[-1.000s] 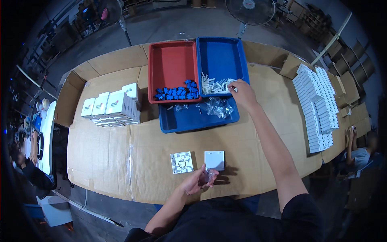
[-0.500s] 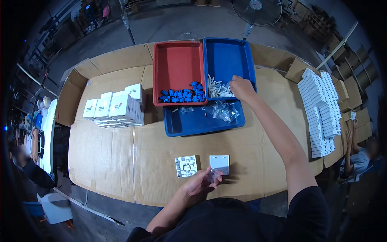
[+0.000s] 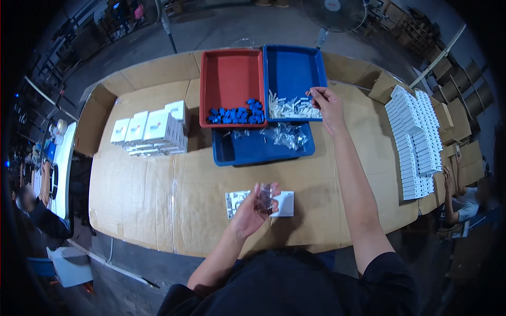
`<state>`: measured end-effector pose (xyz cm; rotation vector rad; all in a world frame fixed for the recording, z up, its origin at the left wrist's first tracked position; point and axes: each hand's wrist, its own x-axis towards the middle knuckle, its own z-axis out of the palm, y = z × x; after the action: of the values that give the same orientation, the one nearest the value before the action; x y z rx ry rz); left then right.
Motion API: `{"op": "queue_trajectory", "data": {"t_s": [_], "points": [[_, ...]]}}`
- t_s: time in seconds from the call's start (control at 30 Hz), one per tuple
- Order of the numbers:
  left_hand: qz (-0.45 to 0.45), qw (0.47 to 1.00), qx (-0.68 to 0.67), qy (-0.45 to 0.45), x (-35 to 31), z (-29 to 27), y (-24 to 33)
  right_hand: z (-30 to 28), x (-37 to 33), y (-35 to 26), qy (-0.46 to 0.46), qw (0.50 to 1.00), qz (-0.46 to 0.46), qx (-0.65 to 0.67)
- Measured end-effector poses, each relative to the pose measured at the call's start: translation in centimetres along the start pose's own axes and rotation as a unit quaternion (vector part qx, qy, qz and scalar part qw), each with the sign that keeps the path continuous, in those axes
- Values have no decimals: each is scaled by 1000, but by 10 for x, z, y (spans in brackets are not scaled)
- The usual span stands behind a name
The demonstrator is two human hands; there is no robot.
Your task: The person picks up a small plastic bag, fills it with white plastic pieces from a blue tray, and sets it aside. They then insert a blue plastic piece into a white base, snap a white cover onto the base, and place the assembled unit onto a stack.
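Note:
My left hand point(image 3: 250, 216) is closed around a clear plastic piece point(image 3: 266, 196), held above the near middle of the table. Partly covered by that hand, a shallow white box point(image 3: 230, 209) with a grey patterned inside and a plain white box part point(image 3: 286, 204) lie side by side. My right hand point(image 3: 328, 108) hovers over the near right corner of a blue tray point(image 3: 294, 66), thumb and fingertips pinched together. Whatever sits in the pinch is too small to make out. Small white stick-like pieces point(image 3: 289, 108) fill the near end of that tray.
Left of it stands a red tray point(image 3: 232, 73) with blue plastic pieces point(image 3: 238, 115). A lower blue tray point(image 3: 240, 155) holds clear plastic pieces point(image 3: 290, 137). White boxes are stacked at left point(image 3: 155, 131) and right point(image 3: 414, 139). Cardboard walls point(image 3: 153, 67) edge the table; another person point(image 3: 464, 203) sits at right.
My right hand has lifted from the white pieces, moving slightly right. My left hand has risen with the clear plastic piece, now covering part of the patterned box. The view has shifted slightly.

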<state>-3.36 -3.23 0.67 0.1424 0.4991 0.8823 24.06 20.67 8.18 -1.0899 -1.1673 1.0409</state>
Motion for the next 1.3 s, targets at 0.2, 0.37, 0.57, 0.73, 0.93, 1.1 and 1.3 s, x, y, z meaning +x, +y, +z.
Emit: {"op": "queue_trajectory", "data": {"t_s": [0.2, 0.37, 0.57, 0.73, 0.93, 1.1, 1.3], "points": [[28, 999, 41, -1, 2, 31, 16, 28, -110, -30, -56, 996, 59, -27], [42, 995, 87, -20, -3, 30, 15, 55, -177, -37, -112, 990, 78, -30], [39, 993, 113, -15, -8, 36, 15, 55, -184, -39, -201, 972, 74, -94], [45, 993, 106, -19, -10, 40, 16, 57, -176, -44, -291, 947, -11, -139], [45, 992, 115, -33, -7, 23, 13, 59, -169, -51, -355, 926, -23, -125], [63, 989, 131, -15, -8, 26, 11, 55, -165, -54, -425, 898, 25, -111], [54, 993, 108, -15, -9, 35, 13, 56, -167, -62, -425, 893, 102, -107]]}}
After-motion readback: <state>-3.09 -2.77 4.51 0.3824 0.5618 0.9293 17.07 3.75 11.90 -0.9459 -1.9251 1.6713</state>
